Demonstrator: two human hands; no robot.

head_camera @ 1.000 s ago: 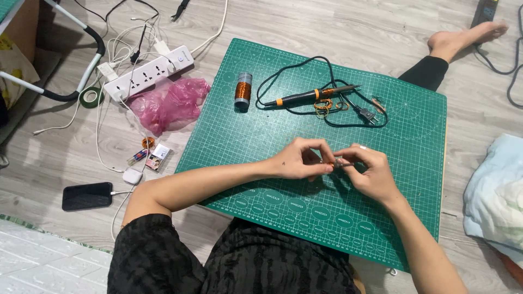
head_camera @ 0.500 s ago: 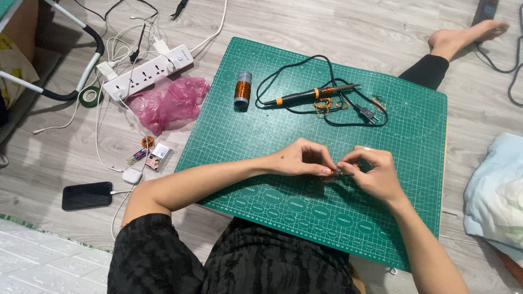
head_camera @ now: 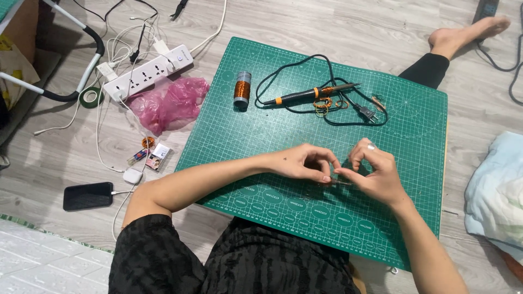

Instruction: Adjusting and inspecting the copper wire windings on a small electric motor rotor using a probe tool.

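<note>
Black patterned cloth [head_camera: 245, 261] covers our lap at six o'clock, nearest the camera. Just beyond it lies the green cutting mat [head_camera: 261, 130], and both forearms reach onto it.

Near the mat's middle, our left hand [head_camera: 305, 163] and right hand [head_camera: 376, 174] meet fingertip to fingertip. Each hand's thumb and forefinger are pinched closed, and the other fingers are curled. Between the tips, low over the mat, is a small thin piece [head_camera: 340, 183]. It is dark and slender, and too small for us to say what it is. Our right hand wears a ring.

We judge this to be close fingertip work on that piece. Both hands grip it from opposite sides, the left from nine o'clock and the right from three. Handling something this slight calls for a steady, light pinch, with the wrists kept close to the mat.

Farther out, toward twelve o'clock, a soldering iron [head_camera: 305, 95] with a black and orange handle lies on the mat inside its looped cord. Some small copper coils [head_camera: 324, 103] touch its shaft. A spool of copper wire [head_camera: 242, 89] stands upright at eleven o'clock.

Off the mat at ten o'clock are a pink plastic bag [head_camera: 169, 103] and a white power strip [head_camera: 147, 72]. A dark phone [head_camera: 87, 196] lies at nine o'clock and a pale blue cloth [head_camera: 496, 190] at three.
</note>
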